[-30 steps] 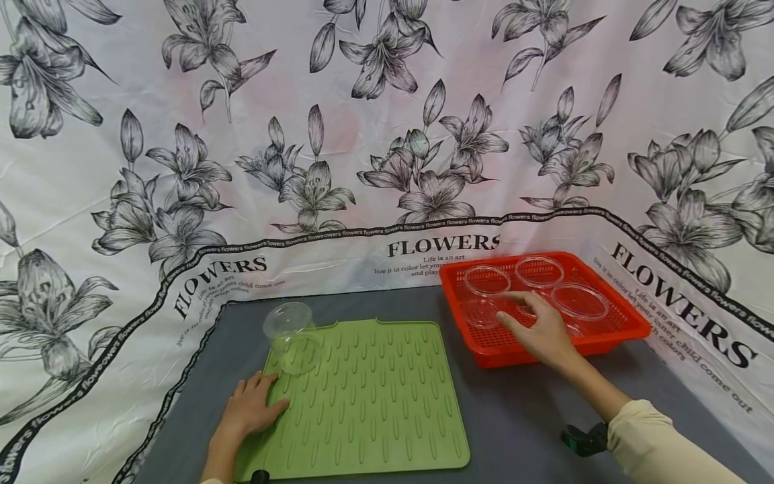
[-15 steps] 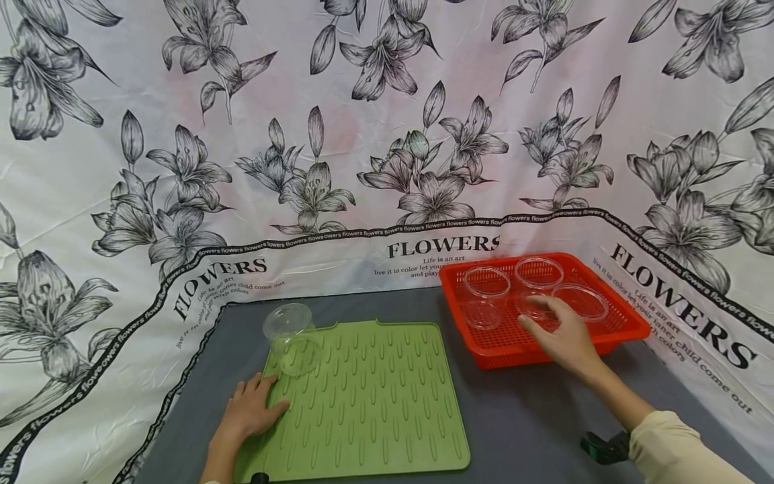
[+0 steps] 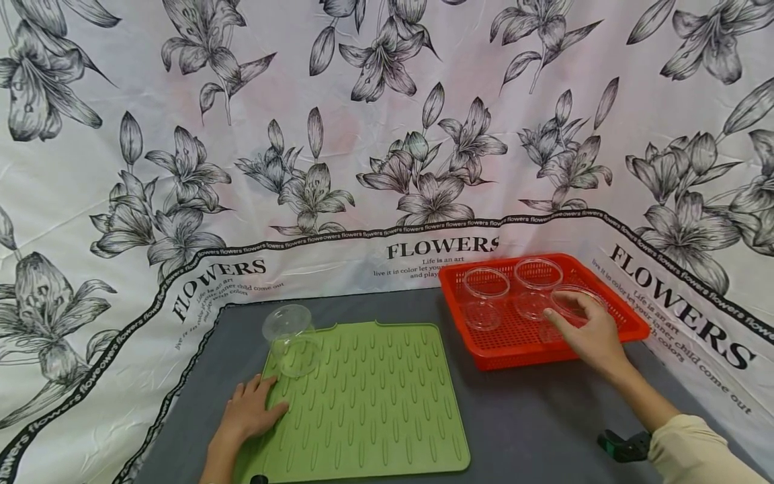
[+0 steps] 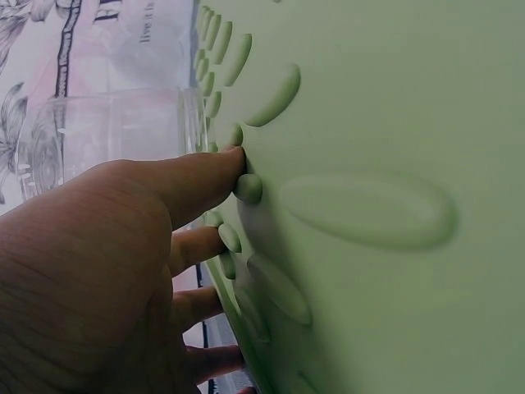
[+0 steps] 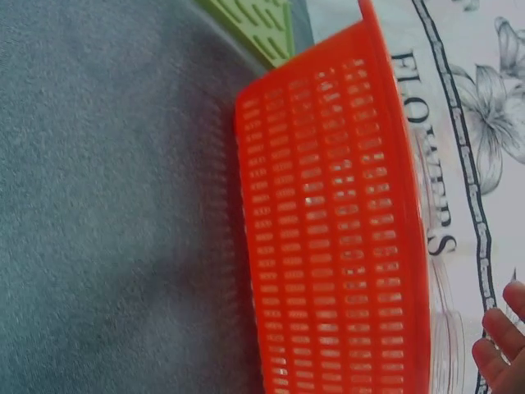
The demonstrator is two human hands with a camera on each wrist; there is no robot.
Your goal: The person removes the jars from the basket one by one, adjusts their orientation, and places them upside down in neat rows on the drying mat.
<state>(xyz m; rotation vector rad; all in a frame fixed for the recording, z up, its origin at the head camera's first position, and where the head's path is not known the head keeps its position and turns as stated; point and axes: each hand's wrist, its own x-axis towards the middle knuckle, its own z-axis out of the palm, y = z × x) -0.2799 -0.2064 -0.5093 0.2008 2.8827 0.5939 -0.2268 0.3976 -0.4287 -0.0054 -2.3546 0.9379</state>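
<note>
Hands first: right hand (image 3: 586,333) is at the near side of the basket's right-hand cup (image 3: 595,294), thumb and fingers parted; contact with the cup, can't tell. Left hand (image 3: 248,407) lies on the left edge of the green mat (image 3: 375,403), fingers spread, thumb on top.

Right-hand cup stands in the red basket (image 3: 514,359), toward its right edge, partly hidden by the hand. Basket holds three clear cups in all: that one, a left-hand cup (image 3: 486,299) near the left edge and a back cup (image 3: 537,289) by the far edge. All upright, rims up. Fourth cup (image 3: 293,343), also clear, stands upright on the mat's far left corner, just beyond the left hand's fingers.

Basket sits at the far right corner of the grey worktop (image 3: 514,423); mat is left of it, a strip of worktop between. Flower-print cloth (image 3: 363,134) hangs behind.

Vs earlier: right hand has shifted right, from the left-hand cup past the back one. Left hand, mat and all four cups unmoved.
</note>
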